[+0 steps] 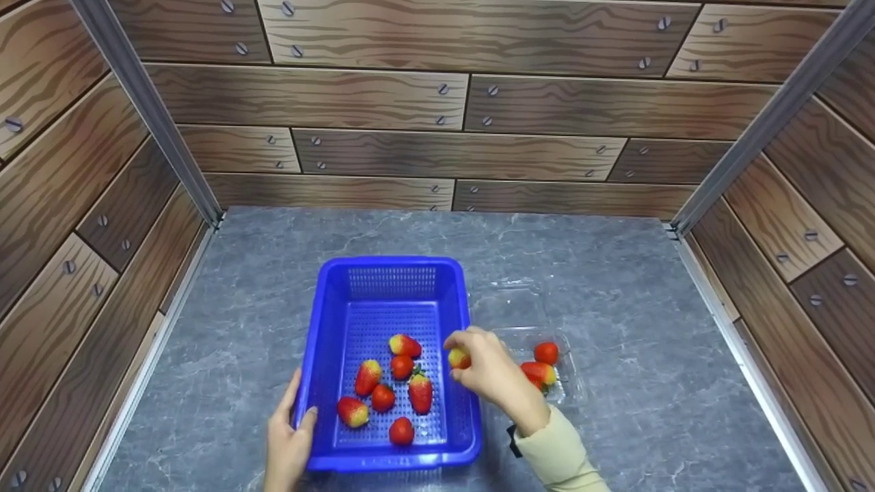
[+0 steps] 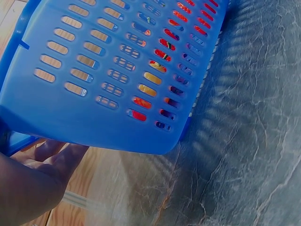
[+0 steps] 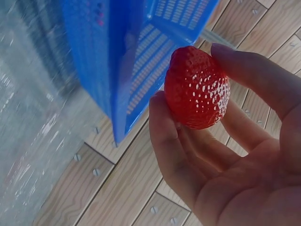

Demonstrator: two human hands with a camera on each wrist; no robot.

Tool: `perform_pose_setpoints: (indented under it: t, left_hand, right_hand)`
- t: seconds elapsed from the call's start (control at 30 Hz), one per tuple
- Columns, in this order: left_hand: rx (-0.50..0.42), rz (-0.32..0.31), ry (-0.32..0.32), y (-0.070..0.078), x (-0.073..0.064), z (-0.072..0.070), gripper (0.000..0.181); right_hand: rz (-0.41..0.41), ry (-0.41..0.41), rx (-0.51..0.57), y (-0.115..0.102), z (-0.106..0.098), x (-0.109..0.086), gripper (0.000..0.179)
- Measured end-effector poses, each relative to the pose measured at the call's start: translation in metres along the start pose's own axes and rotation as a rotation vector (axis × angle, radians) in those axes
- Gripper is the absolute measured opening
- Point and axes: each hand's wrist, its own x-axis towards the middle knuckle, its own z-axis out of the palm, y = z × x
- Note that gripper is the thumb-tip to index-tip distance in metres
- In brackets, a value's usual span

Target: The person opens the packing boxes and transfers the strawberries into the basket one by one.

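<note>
At the left edge of the frame there stands a wall with printed wooden planks [image 1: 51, 321], and a metal post [image 1: 150, 102] runs down along its corner in the upper left. In the lower left, the left hand [image 1: 288, 427] grips the side of the blue basket [image 1: 389, 262], with its thumb on the rim and the other fingers on the outer side. The basket stands on the grey marbled table [image 1: 615, 294], at the lower centre of the frame. In its lower half lie seven strawberries [image 1: 368, 377], red, and several of them with a yellow end; some touch each other.

More to the right, the right hand [image 1: 495, 372] is well apart from the left one. It pinches one more strawberry [image 3: 197, 89] between the thumb and the fingers. In the head view this fruit appears over the right side of the basket; whether it touches the wall, I cannot tell.

Just beside the basket, to the right, is a clear plastic container [image 1: 516, 335], with its clear lid [image 1: 511, 301] behind it. At least two red fruits [image 1: 546, 352] are in the container, partly near the right forearm, which wears a pale yellow sleeve [image 1: 560, 451]. A second plank wall [image 1: 772, 273] closes the right side.
</note>
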Motion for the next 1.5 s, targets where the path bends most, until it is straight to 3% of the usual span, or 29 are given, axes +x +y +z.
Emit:
perform_pose_setpoints:
  t: [0.2,0.43,0.93,1.27,1.5]
  left_hand:
    - [0.012,-0.002,0.008,0.000,-0.001,0.000,0.066]
    - [-0.015,0.013,0.005,-0.001,0.000,-0.001,0.067]
    - [-0.017,0.008,-0.007,0.001,0.000,-0.001,0.068]
    - [-0.038,0.004,-0.014,0.001,0.001,-0.001,0.069]
    - [-0.060,0.008,-0.014,0.000,0.001,0.000,0.069]
  right_hand:
    - [0.001,-0.035,0.002,-0.010,0.011,0.001,0.034]
    - [-0.051,-0.091,-0.029,-0.017,0.029,0.000,0.035]
    - [-0.144,-0.210,-0.104,-0.005,0.067,-0.009,0.030]
    - [-0.233,-0.203,-0.205,0.006,0.091,-0.018,0.026]
    - [-0.240,-0.218,-0.230,0.006,0.095,-0.019,0.027]
